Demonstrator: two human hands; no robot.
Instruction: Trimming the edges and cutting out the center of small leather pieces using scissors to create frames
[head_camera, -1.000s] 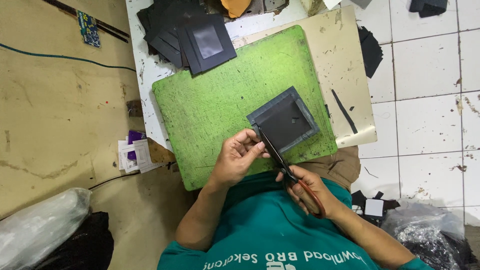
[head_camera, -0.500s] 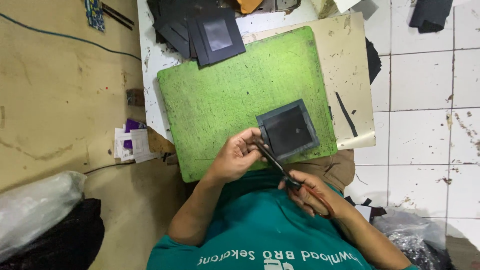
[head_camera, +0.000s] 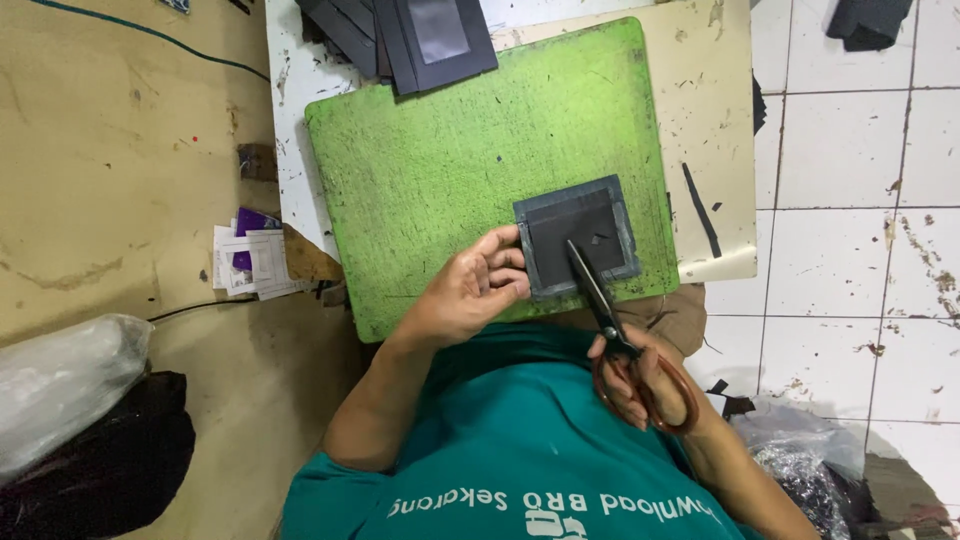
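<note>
My left hand (head_camera: 470, 290) pinches the left edge of the dark square piece (head_camera: 578, 238), which lies at the lower right of the green cutting board (head_camera: 450, 150). My right hand (head_camera: 640, 385) is closed through the red handles of the scissors (head_camera: 610, 320), whose blades rest over the piece. I judge the piece thin, light and bendable, so it is best held near the edge. Small white and purple paper labels (head_camera: 248, 262) lie at middle left. A stack of similar dark pieces (head_camera: 400, 35) sits at the top.

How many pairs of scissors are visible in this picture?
1. The scissors are in the right hand, blades lying over the dark square piece that the left hand holds. Others may be hidden.
</note>
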